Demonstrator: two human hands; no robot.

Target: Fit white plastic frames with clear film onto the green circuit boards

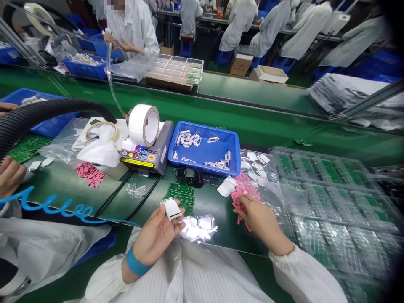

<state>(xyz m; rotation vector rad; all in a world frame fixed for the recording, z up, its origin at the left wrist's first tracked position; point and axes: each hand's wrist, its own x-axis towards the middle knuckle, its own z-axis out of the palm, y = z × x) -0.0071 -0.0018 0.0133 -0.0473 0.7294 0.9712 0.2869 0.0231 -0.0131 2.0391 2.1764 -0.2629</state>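
Note:
My left hand (pixel 158 235), with a blue band at the wrist, is closed around a small white rectangular part (pixel 172 209) that has a dark strip along its near edge. Just behind it lie green circuit boards (pixel 183 195). My right hand (pixel 257 214) reaches into a pile of pink strips (pixel 246 187), fingertips pinched at the pile; whether a strip is between them is hidden. White rectangular pieces (pixel 226 186) lie beside that pile. A shiny clear bag (pixel 199 229) rests on the bench between my hands.
A blue tray (pixel 205 155) holds white frames. Left of it stands a tape dispenser (pixel 145 155) with a white tape roll (pixel 143 124). Clear trays of circuit boards (pixel 331 202) fill the right side. A co-worker's hand (pixel 11 176) is at far left, near a coiled blue cord (pixel 57 204).

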